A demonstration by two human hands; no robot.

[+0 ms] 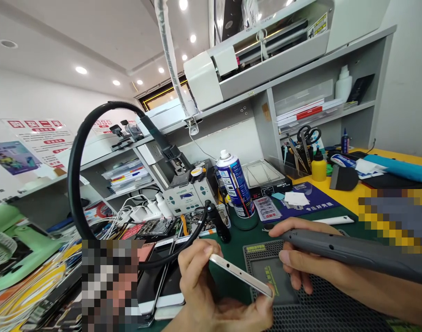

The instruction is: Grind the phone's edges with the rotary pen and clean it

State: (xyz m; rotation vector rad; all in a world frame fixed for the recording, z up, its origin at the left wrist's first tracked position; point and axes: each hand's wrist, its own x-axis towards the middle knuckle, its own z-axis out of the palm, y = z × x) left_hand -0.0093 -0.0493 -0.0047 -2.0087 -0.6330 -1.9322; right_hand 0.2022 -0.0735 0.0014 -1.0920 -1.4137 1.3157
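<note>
My left hand [200,281] is closed around a thin pale smartphone [240,273], gripping it by its two ends. The phone is tilted, with one narrow edge facing me and small holes showing along it; its screen is turned out of sight. My right hand [309,260] grips a long dark grey pen-shaped tool [352,251] with small dark buttons, index finger stretched along its front. The tool's working tip is not clearly visible. A small gap separates the two hands. Below them lies a dark textured work mat [297,311] with a recessed rectangle.
A spray can [234,184] stands behind the hands, beside a black hose handle [218,222] and a rework station [186,198]. Several phones [159,272] lie at left, near a green fan [27,249]. A white stick [335,220] and yellow bottle [318,167] are at right.
</note>
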